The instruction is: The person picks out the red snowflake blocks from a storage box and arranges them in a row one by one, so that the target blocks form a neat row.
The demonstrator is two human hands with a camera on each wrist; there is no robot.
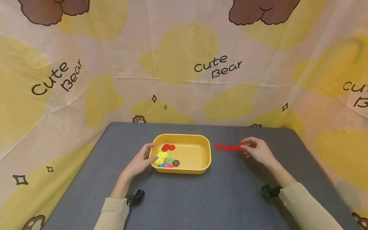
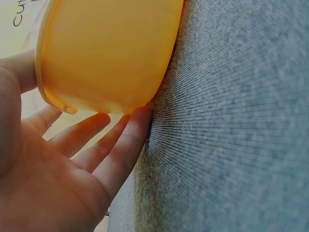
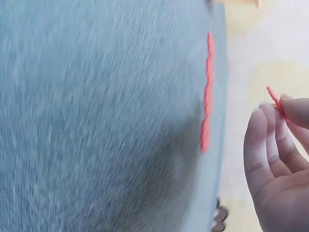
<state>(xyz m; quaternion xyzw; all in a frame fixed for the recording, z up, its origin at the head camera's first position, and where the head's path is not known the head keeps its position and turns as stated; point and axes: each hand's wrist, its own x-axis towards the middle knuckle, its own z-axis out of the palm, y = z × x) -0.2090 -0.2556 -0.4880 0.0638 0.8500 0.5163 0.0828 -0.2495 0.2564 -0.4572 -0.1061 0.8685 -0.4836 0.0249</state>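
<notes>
My right hand [image 1: 260, 151] pinches a red snowflake disc [image 3: 274, 97] between thumb and fingers, raised over the table in the right wrist view. Beneath and to its left, a straight row of red snowflake discs [image 1: 226, 148] lies flat on the table. My left hand [image 1: 141, 161] holds the left end of a yellow plastic bin [image 1: 201, 170], thumb over the rim and fingertips against the outer wall [image 2: 111, 58]. Inside, red discs [image 1: 166, 147] sit toward the back left. Yellow discs [image 1: 161, 156], a green disc [image 1: 169, 160], a brown disc [image 1: 176, 163], plus pink and blue ones, cluster at the front left.
Everything stands on a dark grey table [image 1: 184, 201] with rounded far corners. A patterned cloth [image 1: 178, 54] printed with bears and lettering hangs behind it and at both sides. Each wrist wears a black strapped device, the left one [image 1: 136, 197] close over the tabletop.
</notes>
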